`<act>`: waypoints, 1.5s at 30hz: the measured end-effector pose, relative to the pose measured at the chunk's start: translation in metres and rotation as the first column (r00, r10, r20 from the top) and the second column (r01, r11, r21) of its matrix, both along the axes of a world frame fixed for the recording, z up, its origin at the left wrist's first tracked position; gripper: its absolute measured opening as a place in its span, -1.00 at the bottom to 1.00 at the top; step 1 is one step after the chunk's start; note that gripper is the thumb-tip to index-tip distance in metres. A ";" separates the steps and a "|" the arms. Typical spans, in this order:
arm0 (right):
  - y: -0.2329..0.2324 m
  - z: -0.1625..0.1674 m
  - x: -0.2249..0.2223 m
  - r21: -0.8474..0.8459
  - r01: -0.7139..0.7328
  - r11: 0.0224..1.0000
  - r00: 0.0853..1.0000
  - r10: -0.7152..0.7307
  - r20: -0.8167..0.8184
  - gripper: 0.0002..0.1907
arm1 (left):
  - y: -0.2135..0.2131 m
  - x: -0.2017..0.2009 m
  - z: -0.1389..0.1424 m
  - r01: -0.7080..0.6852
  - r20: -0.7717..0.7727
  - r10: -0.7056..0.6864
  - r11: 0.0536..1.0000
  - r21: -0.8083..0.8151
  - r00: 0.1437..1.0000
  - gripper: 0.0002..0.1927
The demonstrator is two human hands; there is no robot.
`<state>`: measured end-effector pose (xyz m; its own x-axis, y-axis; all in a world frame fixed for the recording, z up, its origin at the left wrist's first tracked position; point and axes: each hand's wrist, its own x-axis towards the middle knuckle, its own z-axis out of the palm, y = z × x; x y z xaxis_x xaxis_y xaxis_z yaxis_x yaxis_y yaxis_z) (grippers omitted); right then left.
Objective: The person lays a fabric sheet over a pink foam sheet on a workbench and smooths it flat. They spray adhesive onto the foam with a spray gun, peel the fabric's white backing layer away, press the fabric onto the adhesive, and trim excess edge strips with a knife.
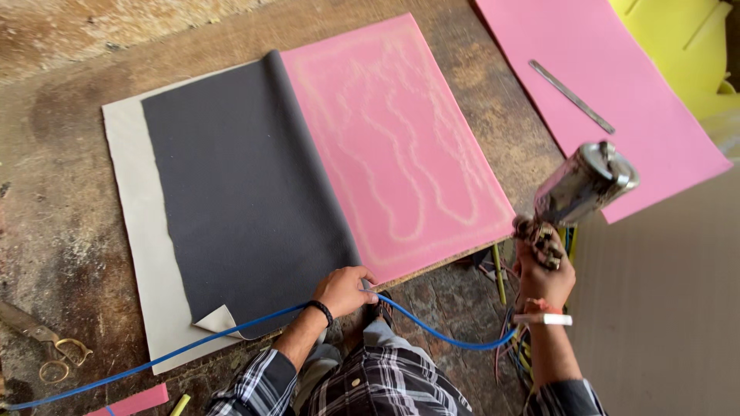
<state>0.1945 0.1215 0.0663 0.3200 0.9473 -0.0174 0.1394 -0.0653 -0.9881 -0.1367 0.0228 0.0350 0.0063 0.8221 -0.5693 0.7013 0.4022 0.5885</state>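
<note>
my right hand (pixel 544 271) has its grip clamped round the handle of a metal spray gun (pixel 580 192), held off the worktop's (pixel 69 177) edge beside the pink foam sheet (pixel 397 142) (streaked pale with glue). my left hand (pixel 344 290) pinches the dark fabric's (pixel 247 192) near edge, fingers closed, the blue hose (pixel 432 333) just beside it

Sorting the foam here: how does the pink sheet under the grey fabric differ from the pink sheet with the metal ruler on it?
The near pink sheet bears pale wavy streaks and is half covered by grey fabric; the far pink sheet looks plain, carrying only the metal ruler. Both are the same flat pink.
</note>
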 end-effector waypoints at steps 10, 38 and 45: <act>0.003 -0.013 -0.027 -0.082 -0.230 0.970 0.969 0.221 -0.107 -0.51 | -0.003 -0.010 -0.005 -0.038 -0.043 0.037 0.999 -0.037 0.998 -0.60; 0.070 0.031 -0.404 0.272 -0.747 0.607 0.499 0.782 -0.374 -0.61 | -0.162 -0.240 0.013 -0.409 0.140 0.414 0.910 -0.069 0.899 -0.36; -0.117 0.001 -0.623 0.236 -0.914 0.329 0.179 0.851 -0.494 -0.34 | -0.190 -0.341 0.033 -0.735 0.504 0.538 0.531 0.421 0.676 -0.16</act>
<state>-0.4287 0.0049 0.0670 -0.8153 0.5768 0.0505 -0.2742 -0.3078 -0.9111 -0.4781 -0.1676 0.0679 -0.5769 0.8128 -0.0805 0.1542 0.2052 0.9665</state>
